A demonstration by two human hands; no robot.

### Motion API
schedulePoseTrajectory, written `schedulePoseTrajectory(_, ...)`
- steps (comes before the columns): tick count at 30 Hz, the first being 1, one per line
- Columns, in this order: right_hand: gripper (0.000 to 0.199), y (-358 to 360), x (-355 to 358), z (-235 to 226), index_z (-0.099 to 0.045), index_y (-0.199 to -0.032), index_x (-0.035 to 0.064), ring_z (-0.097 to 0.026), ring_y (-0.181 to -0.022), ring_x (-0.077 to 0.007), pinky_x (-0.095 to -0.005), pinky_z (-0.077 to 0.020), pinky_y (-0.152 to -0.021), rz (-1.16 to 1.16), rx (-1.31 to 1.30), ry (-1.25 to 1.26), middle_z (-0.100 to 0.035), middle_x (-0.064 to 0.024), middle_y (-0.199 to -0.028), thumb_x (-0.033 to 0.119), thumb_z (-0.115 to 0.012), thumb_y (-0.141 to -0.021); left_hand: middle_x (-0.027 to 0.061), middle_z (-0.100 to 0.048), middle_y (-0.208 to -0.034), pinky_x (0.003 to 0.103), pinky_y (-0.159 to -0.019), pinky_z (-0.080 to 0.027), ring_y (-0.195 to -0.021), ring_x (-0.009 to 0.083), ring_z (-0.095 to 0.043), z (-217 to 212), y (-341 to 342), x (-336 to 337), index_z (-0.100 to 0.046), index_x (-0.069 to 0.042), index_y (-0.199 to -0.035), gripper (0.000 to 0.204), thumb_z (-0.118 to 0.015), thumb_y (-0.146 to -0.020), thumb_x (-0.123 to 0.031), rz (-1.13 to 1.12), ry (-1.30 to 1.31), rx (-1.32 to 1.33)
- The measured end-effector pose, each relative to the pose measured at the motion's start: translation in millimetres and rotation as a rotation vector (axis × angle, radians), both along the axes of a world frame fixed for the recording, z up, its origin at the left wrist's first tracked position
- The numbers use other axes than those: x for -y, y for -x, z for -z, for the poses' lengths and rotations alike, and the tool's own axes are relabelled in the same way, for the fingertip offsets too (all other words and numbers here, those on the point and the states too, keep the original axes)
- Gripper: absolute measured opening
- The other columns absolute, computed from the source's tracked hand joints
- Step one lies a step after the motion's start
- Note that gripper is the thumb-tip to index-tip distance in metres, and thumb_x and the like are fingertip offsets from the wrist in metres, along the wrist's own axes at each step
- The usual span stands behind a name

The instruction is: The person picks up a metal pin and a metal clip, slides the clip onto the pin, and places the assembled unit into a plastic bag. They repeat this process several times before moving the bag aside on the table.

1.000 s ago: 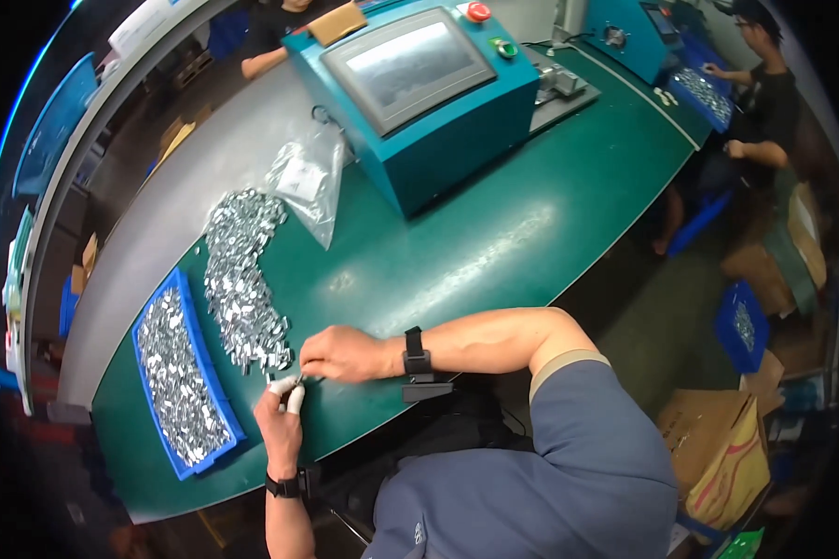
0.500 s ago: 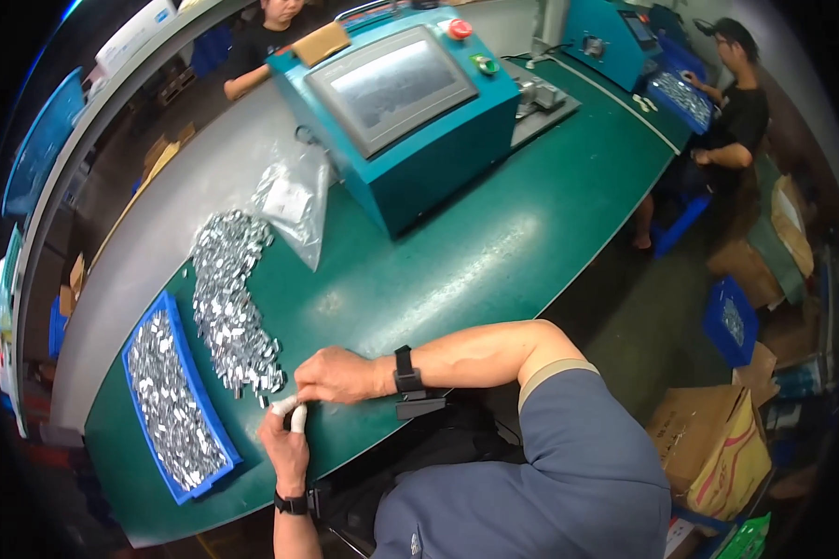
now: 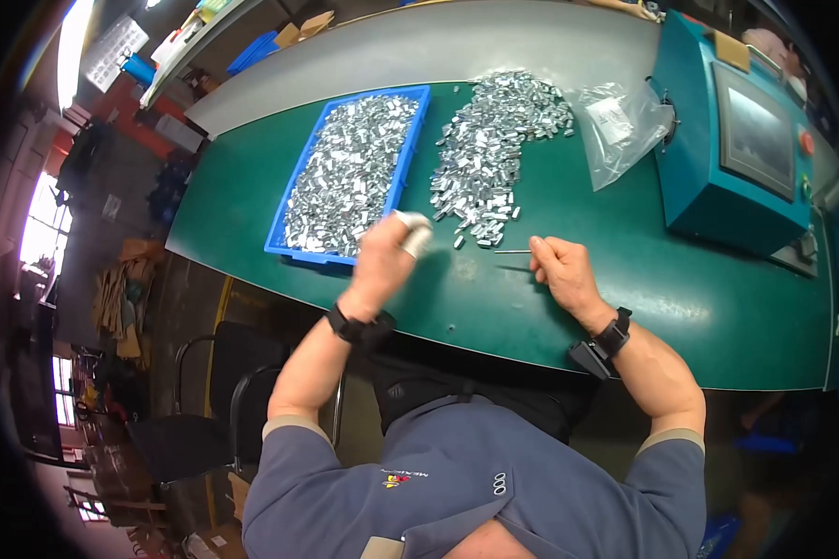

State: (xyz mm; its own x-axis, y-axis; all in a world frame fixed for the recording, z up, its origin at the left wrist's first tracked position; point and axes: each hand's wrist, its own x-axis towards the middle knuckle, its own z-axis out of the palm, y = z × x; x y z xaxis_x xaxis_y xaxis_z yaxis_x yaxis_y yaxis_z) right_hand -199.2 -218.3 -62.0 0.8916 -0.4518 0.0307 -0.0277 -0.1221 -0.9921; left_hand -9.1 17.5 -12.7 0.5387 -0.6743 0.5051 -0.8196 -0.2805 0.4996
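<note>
My left hand (image 3: 382,261), with white coverings on some fingertips, is over the near right corner of a blue tray (image 3: 409,154). Its fingers look curled but are smeared by motion, so I cannot see whether they hold anything. The tray is filled with small shiny metal pieces. To its right, a loose pile of similar metal pieces (image 3: 483,149) is spread on the green tabletop (image 3: 615,303). My right hand (image 3: 569,277) is closed on a thin metal rod (image 3: 511,252), its free end pointing left, just below the pile's near end.
A clear plastic bag (image 3: 615,135) lies right of the pile. Beyond it stands a teal machine (image 3: 736,210) with a screen and a red button. A black chair (image 3: 238,387) is beside me at the left. Black straps with attached devices circle both my wrists.
My view has swung left. My hands, together before, are now apart: the left is by the tray, the right out to the right of the pile, with the rod now showing.
</note>
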Motion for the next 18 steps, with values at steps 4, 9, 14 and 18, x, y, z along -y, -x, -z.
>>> schedulePoseTrajectory(4,0.045,-3,-5,-3,-0.065,-0.074,0.0028,-0.054,-0.056,-0.0059,-0.0235,-0.0421,-0.053,0.005,0.037,-0.017,-0.06,0.001,-0.063,0.032,-0.061,-0.108,0.0124,-0.074,-0.095,0.037,-0.079,-0.056,-0.085,0.0277,-0.07,-22,-92,-46,-0.075,-0.006,-0.106,0.017,-0.079,-0.09,-0.009,-0.312,-0.11,0.3)
schedulePoseTrajectory(9,0.041,-1,-2,-6,-0.067,-0.079,0.0023,-0.056,-0.06,-0.006,-0.0233,-0.0437,-0.055,-0.001,0.011,-0.024,-0.062,0.0005,-0.066,0.031,-0.062,-0.107,0.0115,-0.072,-0.104,0.041,-0.09,-0.054,-0.101,0.0326,-0.067,-17,-61,-16,-0.076,-0.01,-0.106,0.021,-0.082,-0.086,-0.013,-0.123,-0.072,0.285)
schedulePoseTrajectory(14,0.03,-2,-1,6,-0.07,-0.089,0.0005,-0.057,-0.065,-0.0063,-0.0245,-0.046,-0.059,-0.003,0.058,-0.068,-0.065,0.0,-0.073,0.026,-0.065,-0.105,0.007,-0.067,-0.094,0.039,-0.081,-0.053,-0.092,0.0281,-0.064,18,12,28,-0.075,-0.009,-0.101,0.019,-0.082,-0.084,-0.014,0.056,-0.329,0.172)
schedulePoseTrajectory(18,0.023,-3,-3,5,-0.071,-0.094,-0.0008,-0.058,-0.068,-0.0077,-0.0264,-0.0476,-0.061,-0.054,0.079,-0.013,-0.067,-0.001,-0.076,0.021,-0.068,-0.102,0.0062,-0.066,-0.091,0.04,-0.078,-0.052,-0.088,0.0274,-0.063,28,20,28,-0.075,-0.009,-0.1,0.017,-0.081,-0.084,-0.009,0.077,-0.248,0.144)
